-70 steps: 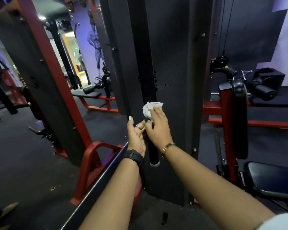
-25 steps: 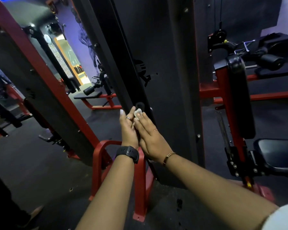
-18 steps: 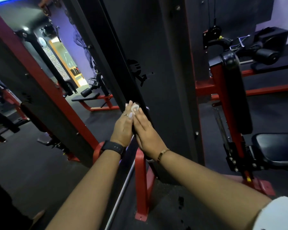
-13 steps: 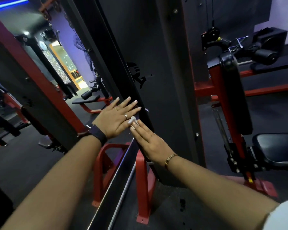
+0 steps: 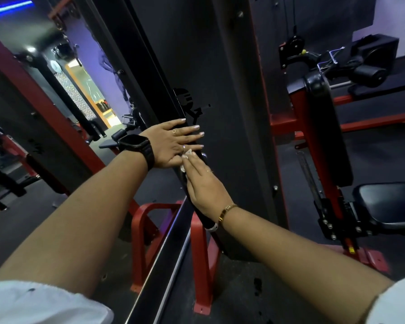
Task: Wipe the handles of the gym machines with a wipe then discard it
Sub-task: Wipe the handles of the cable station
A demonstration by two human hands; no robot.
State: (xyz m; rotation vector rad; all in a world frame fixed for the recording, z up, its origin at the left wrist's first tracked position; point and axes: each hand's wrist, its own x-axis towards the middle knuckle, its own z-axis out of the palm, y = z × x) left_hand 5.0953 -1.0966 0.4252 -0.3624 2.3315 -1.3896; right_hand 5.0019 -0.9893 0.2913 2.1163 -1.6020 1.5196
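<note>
Wipe [image 5: 187, 155] under right hand [image 5: 205, 185], grip flat (fingers straight) on handle [image 5: 204, 221]; left hand [image 5: 171, 146] splayed; red frame [image 5: 202, 265] below.

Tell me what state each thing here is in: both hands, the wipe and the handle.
handle: tilted, mostly covered, lower end cap showing.
wipe: crumpled small, pressed against the handle.
right hand: fingers straight, pressing the wipe onto the handle.
left hand: fingers straight and spread, lying flat on the machine frame.
</note>
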